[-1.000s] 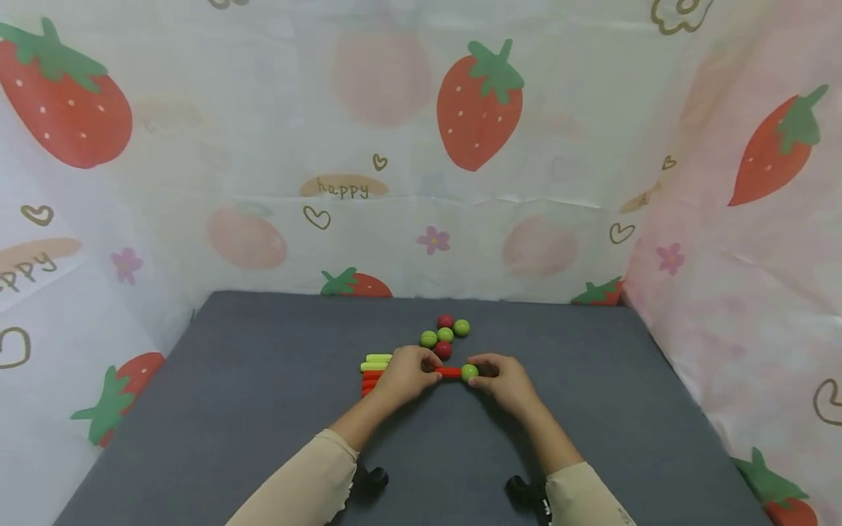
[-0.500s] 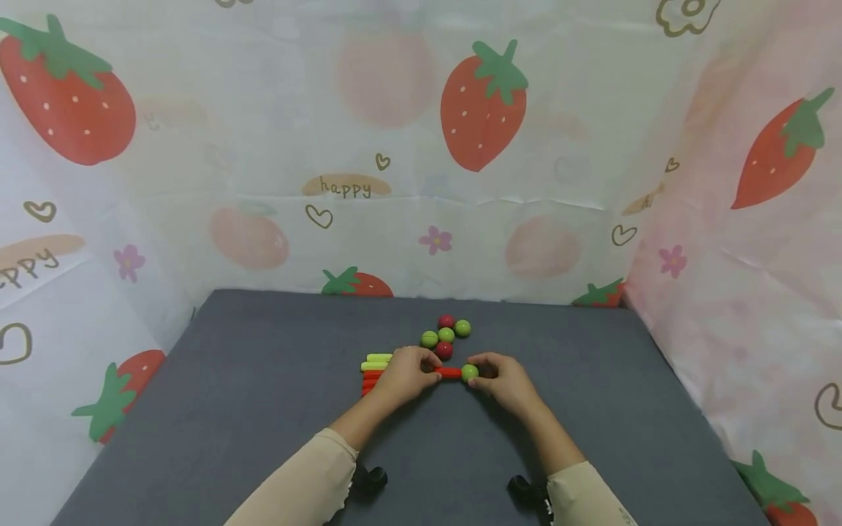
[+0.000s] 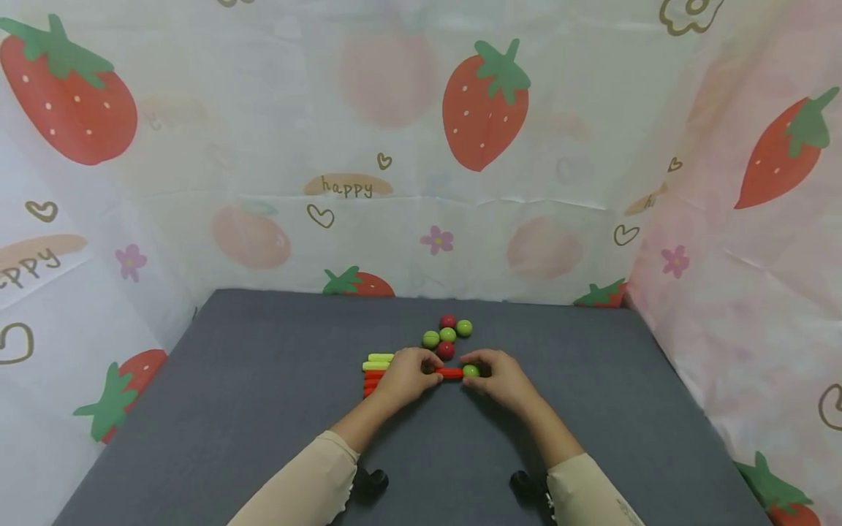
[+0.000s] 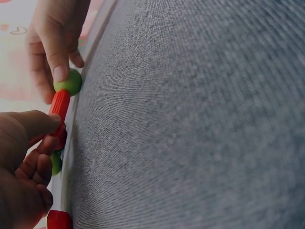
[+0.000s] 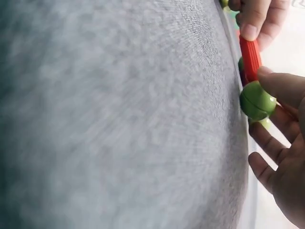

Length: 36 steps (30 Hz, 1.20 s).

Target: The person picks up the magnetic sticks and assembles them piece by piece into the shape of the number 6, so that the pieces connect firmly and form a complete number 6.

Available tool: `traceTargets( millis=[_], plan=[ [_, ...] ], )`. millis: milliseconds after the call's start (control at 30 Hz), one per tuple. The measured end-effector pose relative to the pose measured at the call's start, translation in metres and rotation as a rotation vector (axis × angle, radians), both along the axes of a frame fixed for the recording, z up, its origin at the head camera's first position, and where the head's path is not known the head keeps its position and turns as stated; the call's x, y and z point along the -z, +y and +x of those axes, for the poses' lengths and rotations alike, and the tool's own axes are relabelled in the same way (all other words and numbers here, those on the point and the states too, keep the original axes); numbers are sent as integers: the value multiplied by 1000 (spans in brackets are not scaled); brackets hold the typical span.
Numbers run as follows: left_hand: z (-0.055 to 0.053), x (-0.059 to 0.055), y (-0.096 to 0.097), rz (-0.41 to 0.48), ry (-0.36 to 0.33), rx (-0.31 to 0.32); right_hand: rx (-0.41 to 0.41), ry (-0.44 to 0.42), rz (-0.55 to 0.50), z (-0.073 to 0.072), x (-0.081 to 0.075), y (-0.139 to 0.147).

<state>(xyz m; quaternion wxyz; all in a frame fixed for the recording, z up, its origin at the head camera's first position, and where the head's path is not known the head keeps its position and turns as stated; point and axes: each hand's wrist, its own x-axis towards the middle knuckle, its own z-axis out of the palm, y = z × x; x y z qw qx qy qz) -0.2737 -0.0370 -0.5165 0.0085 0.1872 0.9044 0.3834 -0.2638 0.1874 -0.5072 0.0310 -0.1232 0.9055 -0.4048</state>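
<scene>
Left hand (image 3: 405, 375) pinches a red stick (image 3: 450, 373), right hand (image 3: 503, 379) curls round the green ball (image 3: 471, 371) touching it

Your head view is evenly and softly lit, if a little muted, with faint shadows on the bench (image 3: 447, 446) beneath your forearms (image 3: 360, 424). In your left wrist view, your left hand (image 4: 21, 160) looks dim, and the bench blurs out of focus toward the right edge. Your right wrist view is brighter, its backdrop (image 5: 288, 56) washed nearly white, with a glint on the green ball (image 5: 256, 101) and heavy blur at far left.
</scene>
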Motion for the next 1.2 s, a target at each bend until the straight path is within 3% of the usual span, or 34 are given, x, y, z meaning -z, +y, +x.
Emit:
traceTargets(
  millis=[633, 867, 1000, 1200],
  plan=[
    [3, -5, 9, -35, 35, -16, -2, -4, 41, -6, 1, -5],
    [2, -5, 5, -25, 25, 16, 2, -6, 47, -6, 3, -4],
    [-1, -8, 1, -26, 34, 25, -1, -6, 57, -6, 4, -2],
    [-13, -10, -2, -41, 54, -41, 14, -12, 66, -8, 5, 2]
  ],
)
